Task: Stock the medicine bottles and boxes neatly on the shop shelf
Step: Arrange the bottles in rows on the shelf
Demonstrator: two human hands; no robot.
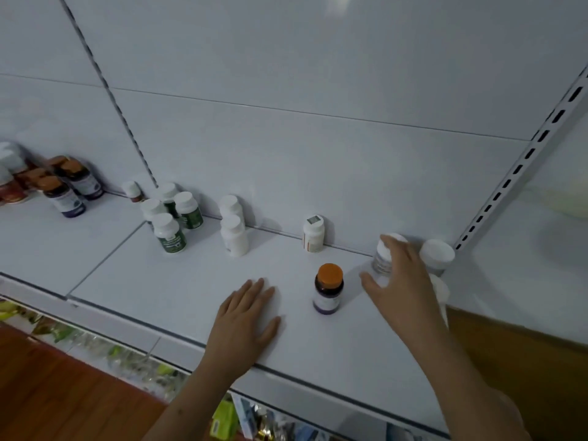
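Note:
My left hand (pixel 246 316) lies flat, palm down, on the white shelf (pixel 178 281). To its right stands a dark bottle with an orange cap (pixel 327 289), upright and untouched. My right hand (pixel 397 275) reaches over a clear bottle with a white cap (pixel 383 257) near the back right; its fingers are spread over the cap, and I cannot tell whether they touch it. A white-capped jar (pixel 436 254) stands right of it in the corner. A white bottle (pixel 313 233) stands against the back panel.
Two white bottles (pixel 234 230) and several green-labelled bottles (pixel 171 218) stand at the back left. Orange-capped dark bottles (pixel 68 186) sit further left. A slotted upright (pixel 515 167) bounds the right side. Packaged goods (pixel 222 421) lie on the lower shelf.

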